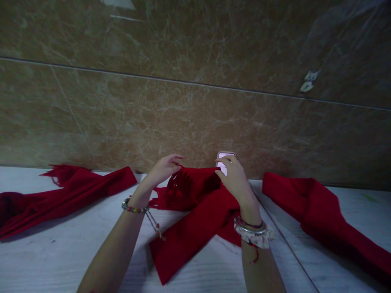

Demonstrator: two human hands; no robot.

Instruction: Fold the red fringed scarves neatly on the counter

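A red fringed scarf [189,219] lies folded on the white table [61,260] in front of me. My left hand [163,169] pinches its fringed end near the far edge of the table. My right hand [233,177] grips the scarf's other top corner, its fingers closed. A pink phone [226,156] stands against the wall just behind my right hand; I cannot tell whether the hand touches it. Both wrists wear bracelets.
A second red scarf [61,195] lies stretched out on the left of the table. A third red scarf [320,211] lies on the right. A brown marble wall [195,101] rises right behind the table, with a small white fitting [308,81] on it.
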